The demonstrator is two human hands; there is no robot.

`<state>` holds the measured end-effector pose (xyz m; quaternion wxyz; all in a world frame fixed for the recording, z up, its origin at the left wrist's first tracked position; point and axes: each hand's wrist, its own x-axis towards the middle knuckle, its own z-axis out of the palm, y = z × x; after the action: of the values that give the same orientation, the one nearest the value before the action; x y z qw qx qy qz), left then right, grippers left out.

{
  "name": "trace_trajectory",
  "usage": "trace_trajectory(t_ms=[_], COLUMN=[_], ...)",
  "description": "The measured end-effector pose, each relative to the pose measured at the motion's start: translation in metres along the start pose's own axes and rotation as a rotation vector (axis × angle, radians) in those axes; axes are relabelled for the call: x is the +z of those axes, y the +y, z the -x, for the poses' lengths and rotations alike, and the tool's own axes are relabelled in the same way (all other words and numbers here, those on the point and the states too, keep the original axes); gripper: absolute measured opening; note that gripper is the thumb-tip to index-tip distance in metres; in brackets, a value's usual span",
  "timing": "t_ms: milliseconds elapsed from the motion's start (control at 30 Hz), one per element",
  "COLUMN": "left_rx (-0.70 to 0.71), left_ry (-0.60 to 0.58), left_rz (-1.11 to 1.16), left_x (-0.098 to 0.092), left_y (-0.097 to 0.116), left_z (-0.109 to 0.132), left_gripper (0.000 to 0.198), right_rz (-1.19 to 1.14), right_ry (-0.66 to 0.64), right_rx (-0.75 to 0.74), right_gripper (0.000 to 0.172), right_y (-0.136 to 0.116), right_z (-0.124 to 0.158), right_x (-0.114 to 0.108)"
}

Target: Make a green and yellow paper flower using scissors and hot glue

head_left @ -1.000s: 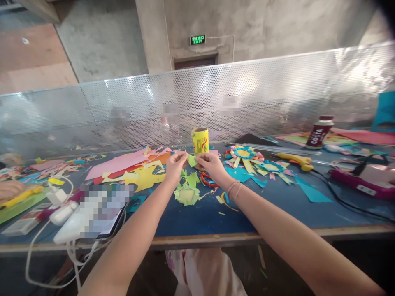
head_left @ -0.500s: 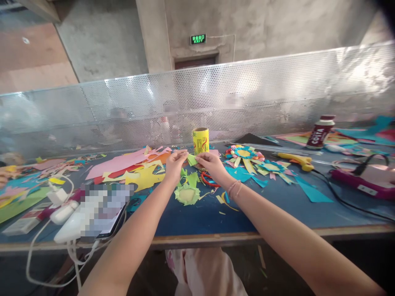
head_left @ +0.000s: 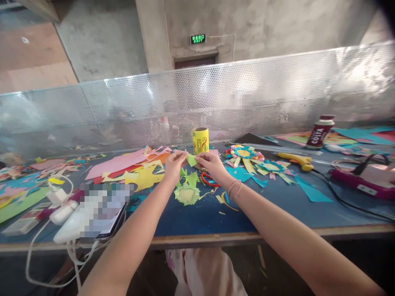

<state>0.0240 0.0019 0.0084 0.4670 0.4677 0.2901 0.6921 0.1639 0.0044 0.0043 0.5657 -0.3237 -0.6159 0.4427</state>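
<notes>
My left hand (head_left: 173, 166) and my right hand (head_left: 210, 164) pinch a small light green paper piece (head_left: 191, 160) between them, held just above the blue table (head_left: 200, 218). Both hands are closed on its edges. Below them lies a green paper flower (head_left: 187, 192) with a pale centre, and red-handled scissors (head_left: 208, 180) lie under my right wrist. A yellow roll (head_left: 200, 140) stands upright just behind my hands.
Pink, yellow and orange paper sheets (head_left: 129, 168) lie at the left. Finished paper flowers (head_left: 247, 156) and a yellow glue gun (head_left: 294, 160) sit at the right, with a brown bottle (head_left: 319, 131) and a pink device (head_left: 361, 181). A phone (head_left: 101, 209), chargers and cables sit near the left front. A perforated metal screen (head_left: 197, 107) backs the table.
My hands have stayed in place, with the fingers shifting slightly on the green piece. At the far left edge, another person's hand with a yellow tool has left the view.
</notes>
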Motion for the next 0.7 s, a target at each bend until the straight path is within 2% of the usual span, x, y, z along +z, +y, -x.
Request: trace_trajectory(t_ms=[433, 567, 700], left_rx=[-0.058, -0.100, -0.183], left_ry=[0.004, 0.013, -0.037], left_rz=[0.100, 0.084, 0.020], left_x=[-0.0013, -0.0015, -0.0014], left_y=[0.0013, 0.0046, 0.0049], left_z=[-0.0004, -0.0005, -0.0007], left_gripper=[0.018, 0.022, 0.026], right_rz=[0.022, 0.141, 0.275], right_ry=[0.030, 0.047, 0.034], right_rx=[-0.040, -0.117, -0.190], right_gripper=[0.023, 0.022, 0.018], right_y=[0.0018, 0.0057, 0.0065], right_z=[-0.0021, -0.0036, -0.0029], right_x=[0.0001, -0.0021, -0.0026])
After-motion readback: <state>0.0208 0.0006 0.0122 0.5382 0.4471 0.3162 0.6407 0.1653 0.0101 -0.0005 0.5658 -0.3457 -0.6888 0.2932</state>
